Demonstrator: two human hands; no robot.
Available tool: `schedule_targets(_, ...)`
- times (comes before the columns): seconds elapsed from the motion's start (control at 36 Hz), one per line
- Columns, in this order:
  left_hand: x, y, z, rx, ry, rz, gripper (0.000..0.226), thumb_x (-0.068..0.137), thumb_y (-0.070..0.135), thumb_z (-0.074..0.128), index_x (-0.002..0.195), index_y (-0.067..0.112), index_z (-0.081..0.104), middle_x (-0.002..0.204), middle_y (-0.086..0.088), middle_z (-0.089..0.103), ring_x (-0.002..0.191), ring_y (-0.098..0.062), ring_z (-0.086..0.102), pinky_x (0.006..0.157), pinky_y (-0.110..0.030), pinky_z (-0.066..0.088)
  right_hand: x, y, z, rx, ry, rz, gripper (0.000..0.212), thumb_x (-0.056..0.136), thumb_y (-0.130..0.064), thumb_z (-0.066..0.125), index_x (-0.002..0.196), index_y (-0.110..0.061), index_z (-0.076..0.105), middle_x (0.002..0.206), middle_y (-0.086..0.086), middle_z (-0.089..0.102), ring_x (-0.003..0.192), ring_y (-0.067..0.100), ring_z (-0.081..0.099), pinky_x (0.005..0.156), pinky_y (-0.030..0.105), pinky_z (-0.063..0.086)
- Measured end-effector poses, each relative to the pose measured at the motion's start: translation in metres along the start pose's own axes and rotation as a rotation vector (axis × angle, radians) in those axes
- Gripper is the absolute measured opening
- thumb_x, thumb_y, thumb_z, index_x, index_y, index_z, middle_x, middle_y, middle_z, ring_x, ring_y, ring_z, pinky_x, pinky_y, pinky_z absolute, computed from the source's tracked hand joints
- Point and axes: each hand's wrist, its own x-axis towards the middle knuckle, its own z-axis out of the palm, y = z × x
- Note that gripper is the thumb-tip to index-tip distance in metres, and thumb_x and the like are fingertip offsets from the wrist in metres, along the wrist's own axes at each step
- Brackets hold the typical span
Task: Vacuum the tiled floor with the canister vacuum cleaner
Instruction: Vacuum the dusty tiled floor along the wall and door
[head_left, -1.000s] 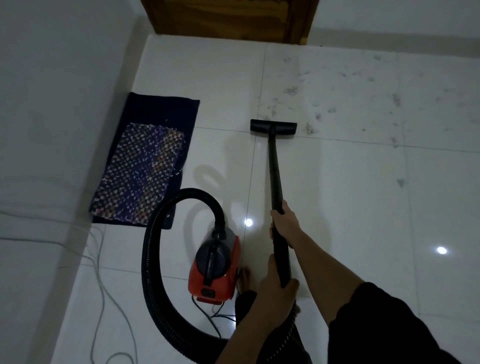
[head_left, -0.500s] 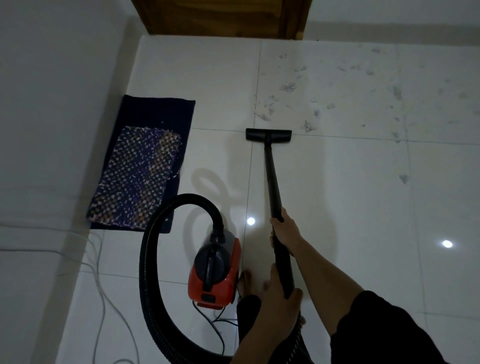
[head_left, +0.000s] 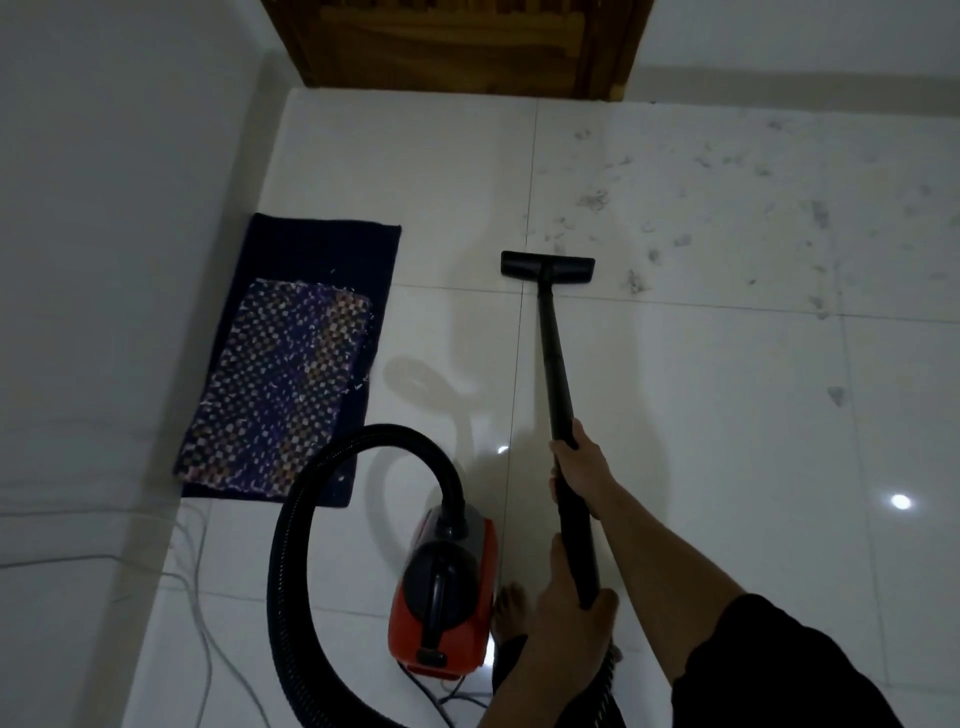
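**Q:** Head view: where does the nozzle lie from each grip?

**A:** The nozzle (head_left: 547, 266) rests on the floor (head_left: 727, 441), ahead of both hands. The wand (head_left: 557, 374) runs straight away from the person. The right hand (head_left: 582, 467) wraps the wand mid-length, nearer the nozzle. The left hand (head_left: 566, 603) wraps its rear end.

**Q:** What surrounds it?

**A:** Debris (head_left: 635, 283) lies just beyond and to the right of the nozzle, towards the door (head_left: 457, 47). The canister (head_left: 447, 587), hose (head_left: 311, 519) and mat (head_left: 291, 374) lie to the left, apart from the wand. A forward push looks unobstructed.
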Motion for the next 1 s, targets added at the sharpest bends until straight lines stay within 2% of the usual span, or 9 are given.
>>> schedule_targets(0.22,0.024,0.025,-0.022,0.027,-0.029,0.044,0.06,0.094,0.009,0.044,0.144,0.024,0.014,0.087,0.015,0.047,0.061,0.006,0.056,0.054,-0.002,0.044,0.019,-0.033,0.003,0.036,0.001,0.0,0.055,0.098,-0.012,0.048,0.149,-0.02,0.028,0.059,0.007,0.049,0.038,0.015,0.047,0.038,0.026,0.045)
schedule_targets(0.36,0.05,0.034,-0.027,0.03,-0.003,0.036,0.072,0.092,0.018,0.05,0.149,0.024,0.007,0.127,0.007,0.05,0.098,0.001,0.056,0.078,-0.01,0.045,0.036,-0.053,-0.001,0.039,0.001,-0.01,0.053,0.098,-0.011,0.047,0.147,-0.021,0.031,0.06,0.008,0.048,0.038,0.016,0.047,0.037,0.025,0.044)
schedule_targets(0.47,0.07,0.048,-0.028,0.011,-0.024,0.025,0.076,0.091,0.014,0.046,0.151,0.024,0.0,0.116,0.006,0.053,0.063,0.013,0.06,0.056,-0.007,0.049,0.048,-0.072,-0.009,0.054,0.007,-0.017,0.046,0.099,-0.009,0.045,0.142,-0.02,0.036,0.059,0.008,0.046,0.038,0.016,0.046,0.037,0.024,0.044)
schedule_targets(0.61,0.091,0.072,-0.024,-0.031,-0.02,-0.035,0.069,0.09,0.015,0.049,0.147,0.019,0.011,0.131,-0.006,0.047,0.071,0.007,0.063,0.056,-0.006,0.047,0.066,-0.098,-0.023,0.027,0.009,0.001,0.052,0.098,-0.011,0.046,0.147,-0.02,0.031,0.059,0.007,0.048,0.036,0.015,0.047,0.037,0.023,0.044)
schedule_targets(0.69,0.101,0.088,-0.022,0.086,-0.027,-0.045,0.073,0.08,0.027,0.048,0.145,0.021,0.016,0.145,-0.015,0.035,0.11,-0.014,0.057,0.081,-0.016,0.053,0.074,-0.112,-0.033,0.02,0.007,0.001,0.054,0.098,-0.011,0.046,0.148,-0.022,0.029,0.059,0.007,0.047,0.037,0.015,0.046,0.037,0.023,0.044)
schedule_targets(0.78,0.11,0.106,-0.02,0.128,-0.032,-0.075,0.073,0.085,0.024,0.047,0.148,0.017,0.01,0.152,-0.017,0.026,0.119,-0.016,0.051,0.086,-0.014,0.051,0.081,-0.123,-0.042,0.014,0.011,0.002,0.057,0.098,-0.011,0.046,0.15,-0.026,0.027,0.059,0.007,0.048,0.039,0.016,0.047,0.038,0.024,0.044)
schedule_targets(0.83,0.115,0.116,-0.017,0.159,-0.05,-0.101,0.079,0.086,0.03,0.044,0.15,0.022,-0.001,0.157,-0.01,0.019,0.14,-0.027,0.031,0.111,-0.036,0.037,0.086,-0.13,-0.048,0.01,0.014,0.005,0.062,0.098,-0.012,0.046,0.152,-0.03,0.023,0.061,0.007,0.049,0.043,0.017,0.048,0.04,0.026,0.045)
schedule_targets(0.92,0.125,0.128,-0.012,0.203,-0.05,-0.147,0.084,0.086,0.035,0.043,0.15,0.025,-0.011,0.159,-0.007,0.014,0.144,-0.03,0.022,0.116,-0.045,0.027,0.092,-0.141,-0.056,0.009,0.027,0.011,0.066,0.098,-0.014,0.046,0.154,-0.034,0.017,0.064,0.008,0.05,0.047,0.019,0.049,0.045,0.029,0.046)
schedule_targets(1.0,0.132,0.141,-0.011,0.168,-0.063,-0.16,0.081,0.09,0.032,0.044,0.149,0.028,-0.012,0.155,-0.009,0.024,0.128,-0.022,0.046,0.105,-0.031,0.04,0.099,-0.152,-0.065,-0.007,0.022,0.021,0.063,0.098,-0.014,0.047,0.153,-0.032,0.021,0.065,0.008,0.05,0.047,0.019,0.05,0.044,0.028,0.046)
